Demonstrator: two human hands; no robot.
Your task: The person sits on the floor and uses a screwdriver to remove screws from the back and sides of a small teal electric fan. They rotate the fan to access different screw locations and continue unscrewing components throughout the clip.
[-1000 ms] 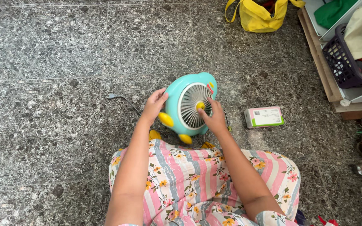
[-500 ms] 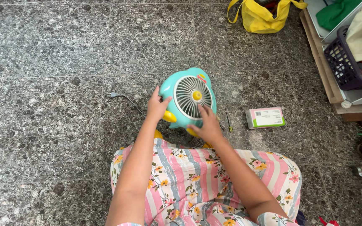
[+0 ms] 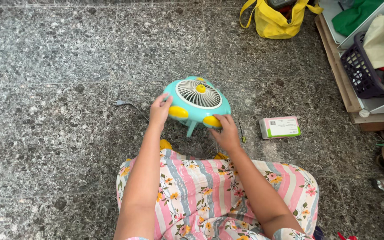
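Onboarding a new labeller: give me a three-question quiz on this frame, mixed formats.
1. True or false: both hands grip the teal fan.
2. Which lies nearest the right hand? A) yellow bag B) small pink-and-green box C) dark basket
3. Fill in: the fan's white grille faces ____.

Key: 1 true, the left hand holds the other side. 2 B. 3 upward.

Speckled grey granite floor [image 3: 45, 133]; wooden shelf unit [image 3: 334, 58] at right edge
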